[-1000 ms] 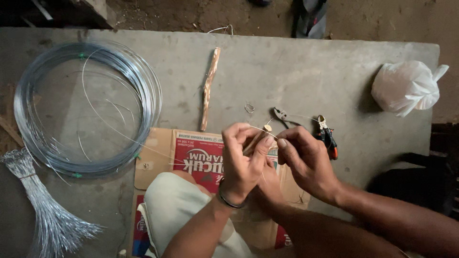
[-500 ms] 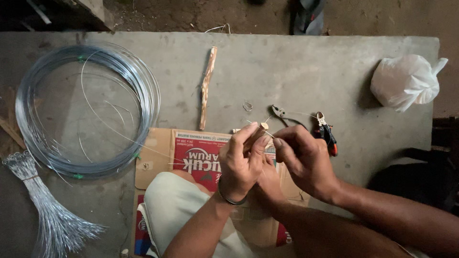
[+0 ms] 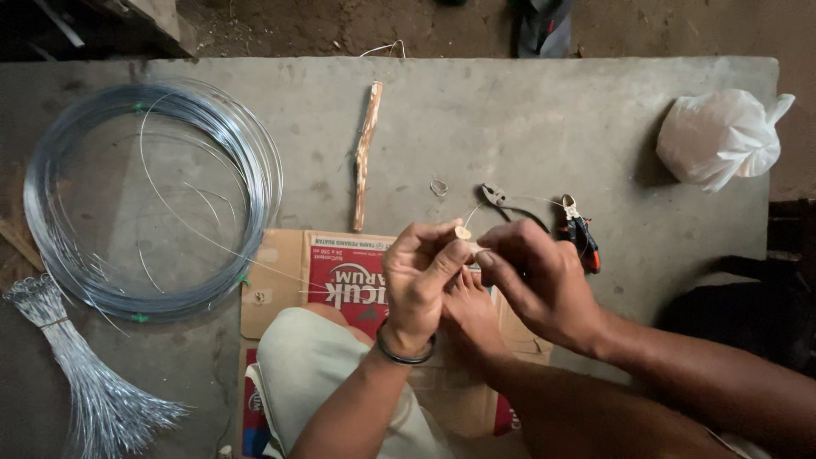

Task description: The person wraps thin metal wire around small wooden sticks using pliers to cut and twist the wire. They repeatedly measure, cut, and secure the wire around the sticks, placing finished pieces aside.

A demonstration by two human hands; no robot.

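Head view: both hands meet over the flattened cardboard sheet [image 3: 280, 289], just past its far edge. Left hand [image 3: 421, 285] is curled, thumb and fingers pinched on a short pale wooden peg [image 3: 463, 232] whose end pokes up above the knuckles. Right hand [image 3: 535, 280] is closed in a pinch against the peg's other side; a thin wire strand [image 3: 255, 259] runs from the hands toward the left across the cardboard, but whether the right fingers grip the wire itself I can't tell, too small.

Handling, my read: peg is light, stiff, small, easy to drop, so best held near its middle w/ fingertips. Wire is thin, springy, prob. slick and sharp at cut ends; it'll kink if bent hard, so take it close to the peg, not far out.

Rel. to the cardboard:
- big wire coil [image 3: 153, 200] left of it, touching its left edge, flat on the concrete slab [image 3: 510, 119].
- bundle of cut wire lengths [image 3: 81, 374] further left & nearer, fanned at one end.
- rough stick [image 3: 366, 153] just beyond its far edge, lying lengthwise.
- small wire loop [image 3: 439, 187] beyond, right of the stick.
- pliers [image 3: 544, 223] w/ red-black handles beyond the right corner, jaws pointing left.

Containers: one white plastic bag [image 3: 718, 136], far right of the cardboard, knotted shut, bulging; contents hidden.
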